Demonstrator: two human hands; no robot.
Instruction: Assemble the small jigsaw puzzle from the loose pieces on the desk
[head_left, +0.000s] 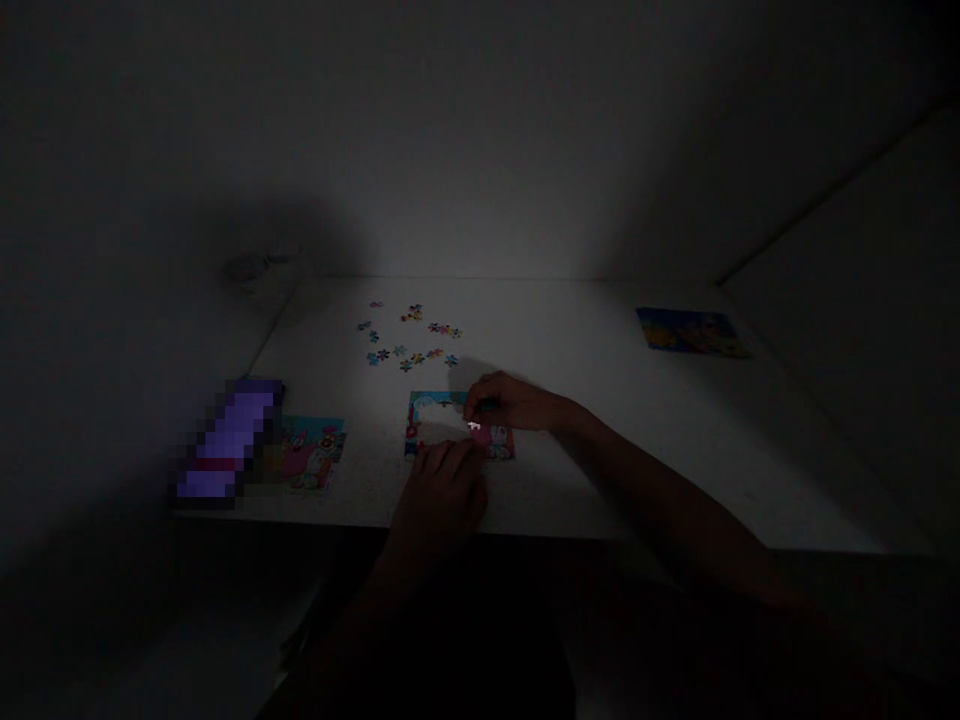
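A partly assembled puzzle (pixel 500 450) lies near the front edge of the white table, with a pale gap in its middle left. My left hand (pixel 442 490) rests over its lower edge, fingers bent; whatever is under them is hidden. From the right, my right hand (pixel 506 402) reaches over the upper part of the puzzle. Its fingers are pinched around a small puzzle piece (pixel 474 426) that looks pale. Loose puzzle pieces (pixel 418 358) are scattered behind the puzzle, towards the back left.
A colourful picture card (pixel 311 455) lies at the left, partly under a pixelated, glowing purple device (pixel 229 440). Another dark blue picture (pixel 691 332) is at the back right. A crumpled clear object (pixel 262 270) sits at the back left. The white table (pixel 570 320) meets a wall behind.
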